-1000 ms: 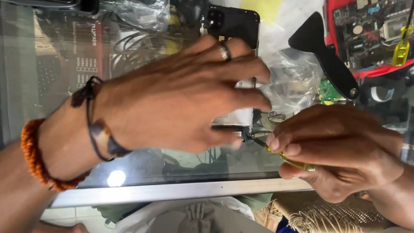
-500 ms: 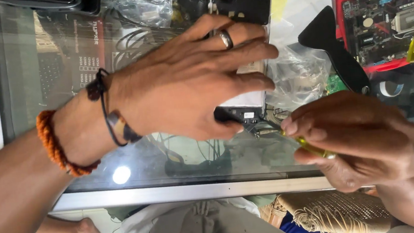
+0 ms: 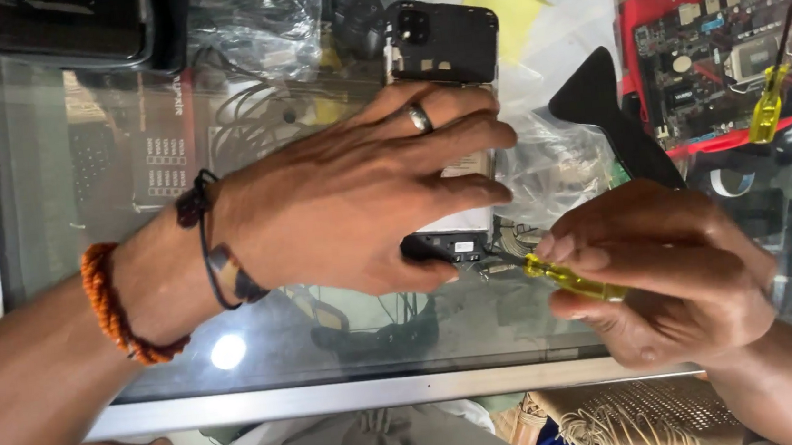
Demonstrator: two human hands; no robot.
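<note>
Meanwhile: Two Hands on an Opened Phone

At mid-frame, the left hand (image 3: 356, 197) lay flat over a black phone (image 3: 442, 42), fingers spread and pressing it onto the glass counter (image 3: 106, 181). The right hand (image 3: 668, 275), lower right, was clenched around a yellow screwdriver (image 3: 573, 279), its tip touching the phone's lower edge. A circuit board (image 3: 714, 42) sat upper right, a second yellow screwdriver (image 3: 769, 99) lying on it.
</note>
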